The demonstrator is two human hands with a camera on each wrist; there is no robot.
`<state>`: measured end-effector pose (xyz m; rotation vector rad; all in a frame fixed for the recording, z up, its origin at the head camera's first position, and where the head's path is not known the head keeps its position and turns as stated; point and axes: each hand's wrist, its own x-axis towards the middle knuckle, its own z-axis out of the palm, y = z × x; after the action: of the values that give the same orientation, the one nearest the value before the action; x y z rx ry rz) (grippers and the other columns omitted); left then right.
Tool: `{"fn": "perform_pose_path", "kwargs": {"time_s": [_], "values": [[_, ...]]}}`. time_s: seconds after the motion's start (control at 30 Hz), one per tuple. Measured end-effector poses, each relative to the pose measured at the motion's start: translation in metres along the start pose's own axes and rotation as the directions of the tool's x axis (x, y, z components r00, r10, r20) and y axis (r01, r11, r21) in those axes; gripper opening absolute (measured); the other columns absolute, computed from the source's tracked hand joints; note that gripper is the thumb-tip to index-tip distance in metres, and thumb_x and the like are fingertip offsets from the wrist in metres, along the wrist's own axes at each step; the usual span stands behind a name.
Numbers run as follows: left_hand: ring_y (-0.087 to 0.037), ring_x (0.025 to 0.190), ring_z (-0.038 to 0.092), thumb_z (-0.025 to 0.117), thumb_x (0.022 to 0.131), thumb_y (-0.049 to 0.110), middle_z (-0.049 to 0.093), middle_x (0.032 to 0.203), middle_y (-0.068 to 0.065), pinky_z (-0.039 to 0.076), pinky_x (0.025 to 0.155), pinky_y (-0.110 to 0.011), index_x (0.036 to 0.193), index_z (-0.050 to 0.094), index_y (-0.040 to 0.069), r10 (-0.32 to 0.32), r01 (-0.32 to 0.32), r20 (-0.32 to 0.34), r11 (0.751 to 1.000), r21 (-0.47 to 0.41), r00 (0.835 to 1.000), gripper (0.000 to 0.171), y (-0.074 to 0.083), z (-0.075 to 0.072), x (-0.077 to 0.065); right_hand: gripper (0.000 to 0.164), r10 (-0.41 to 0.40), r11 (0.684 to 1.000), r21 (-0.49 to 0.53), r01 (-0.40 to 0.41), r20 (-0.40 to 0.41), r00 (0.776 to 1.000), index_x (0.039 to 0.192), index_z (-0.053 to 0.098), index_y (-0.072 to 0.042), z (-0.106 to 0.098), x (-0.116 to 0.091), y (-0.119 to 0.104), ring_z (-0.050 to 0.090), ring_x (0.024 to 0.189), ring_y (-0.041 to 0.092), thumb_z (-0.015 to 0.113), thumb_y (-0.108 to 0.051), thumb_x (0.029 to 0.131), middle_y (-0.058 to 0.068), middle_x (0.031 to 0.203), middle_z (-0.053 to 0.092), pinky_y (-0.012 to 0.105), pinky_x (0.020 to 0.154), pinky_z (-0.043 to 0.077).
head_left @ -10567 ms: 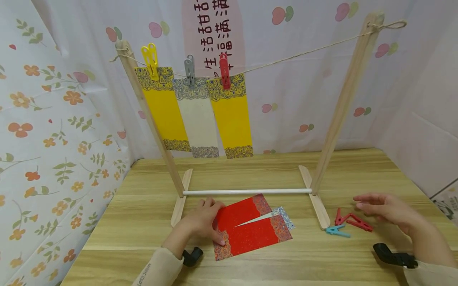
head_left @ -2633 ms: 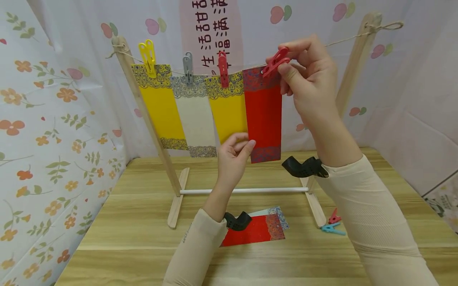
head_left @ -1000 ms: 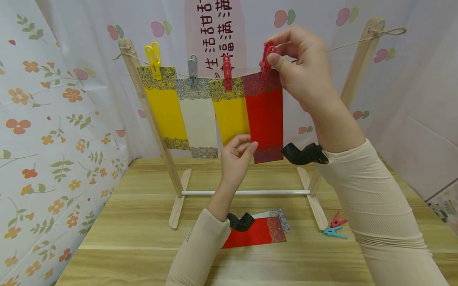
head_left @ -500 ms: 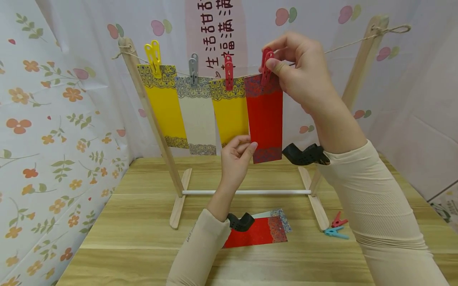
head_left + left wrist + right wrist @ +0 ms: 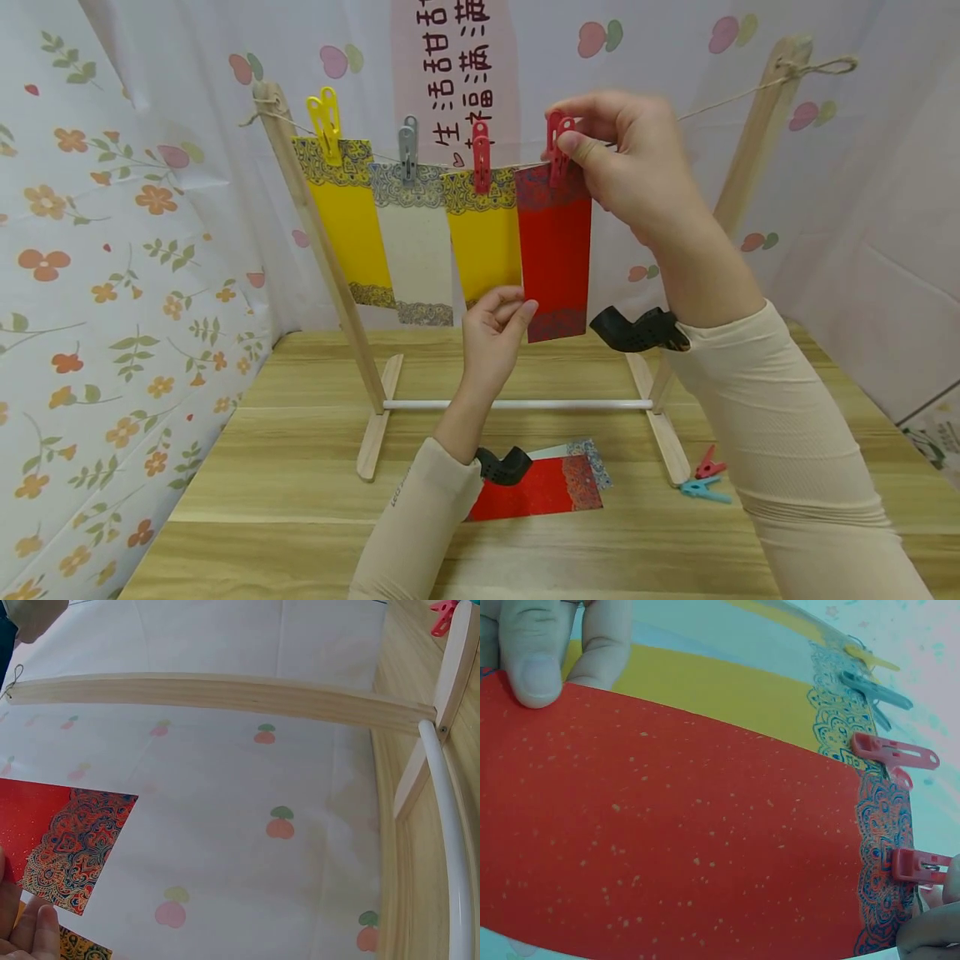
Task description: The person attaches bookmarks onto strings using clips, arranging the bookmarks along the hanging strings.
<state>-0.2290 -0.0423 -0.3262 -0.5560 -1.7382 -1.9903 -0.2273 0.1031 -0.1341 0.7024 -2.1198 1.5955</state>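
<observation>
A red card (image 5: 557, 258) with patterned bands at both ends hangs upright at the twine (image 5: 720, 102). My left hand (image 5: 491, 333) pinches its left edge low down, thumb in front. At the card's top edge, my right hand (image 5: 637, 158) pinches the handles of a red clothespin (image 5: 558, 148) between thumb and fingers. In the right wrist view that clothespin's jaws (image 5: 911, 865) sit over the card's patterned end. To the left, a yellow card (image 5: 483, 242), a cream card (image 5: 414, 250) and another yellow card (image 5: 347, 233) hang from red, grey and yellow clothespins.
The twine runs between two wooden posts (image 5: 322, 242) joined by a white rod (image 5: 570, 404). On the wooden table (image 5: 300, 500) lie another red card (image 5: 540, 487) and a pale blue-patterned card (image 5: 592, 462). A red clothespin (image 5: 708, 462) and a blue clothespin (image 5: 705, 490) lie by the right foot.
A red card and a red clothespin have gone from the table up to the twine. The clothespin, tilted earlier, now stands upright on the card's top edge; lately the right hand has lowered slightly.
</observation>
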Motion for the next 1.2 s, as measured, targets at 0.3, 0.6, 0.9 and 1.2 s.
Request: {"fn": "perform_pose_path", "kwargs": {"time_s": [0.3,0.6,0.9,1.2], "values": [[-0.003,0.050,0.040,0.064,0.093,-0.003,0.068,0.097,-0.038,0.040,0.055,-0.016,0.106,0.062,-0.013,-0.011,0.011,-0.006,1.000,-0.014,1.000,0.017,-0.005,-0.006,0.000,0.022,-0.007,0.999,0.031,0.007,0.013,1.000,0.117,0.068,-0.005,0.001,-0.003,0.005,0.034,0.044,0.014,0.061,-0.008,0.097,-0.001,0.085,0.070,0.019,0.043,0.035],[0.000,0.079,0.066,0.065,0.093,-0.001,0.069,0.104,-0.033,0.051,0.069,-0.015,0.111,0.065,-0.012,-0.037,0.037,0.013,0.999,0.031,0.999,0.022,-0.006,-0.012,-0.004,0.028,0.013,0.998,0.061,-0.013,0.006,1.000,0.124,0.066,-0.004,0.002,-0.007,0.009,0.040,0.041,0.016,0.062,-0.007,0.096,-0.001,0.082,0.067,0.021,0.044,0.039],[-0.031,0.105,0.071,0.065,0.095,0.006,0.072,0.111,-0.024,0.057,0.087,-0.029,0.117,0.067,-0.006,-0.140,0.131,0.057,0.983,0.130,0.989,0.025,-0.007,-0.021,-0.009,0.029,-0.006,0.988,0.156,0.005,0.012,1.000,0.124,0.066,-0.004,0.001,-0.007,0.007,0.047,0.042,0.017,0.064,-0.006,0.095,0.004,0.086,0.067,0.020,0.047,0.047],[-0.022,0.092,0.071,0.071,0.091,0.007,0.075,0.098,-0.021,0.056,0.080,-0.024,0.105,0.073,-0.002,-0.147,0.131,0.060,0.967,0.218,0.987,0.017,-0.008,-0.031,-0.012,0.032,-0.007,0.980,0.197,0.005,0.010,1.000,0.126,0.064,-0.004,0.002,-0.011,0.006,0.051,0.045,0.018,0.064,-0.006,0.095,0.006,0.089,0.068,0.021,0.051,0.051]]}}
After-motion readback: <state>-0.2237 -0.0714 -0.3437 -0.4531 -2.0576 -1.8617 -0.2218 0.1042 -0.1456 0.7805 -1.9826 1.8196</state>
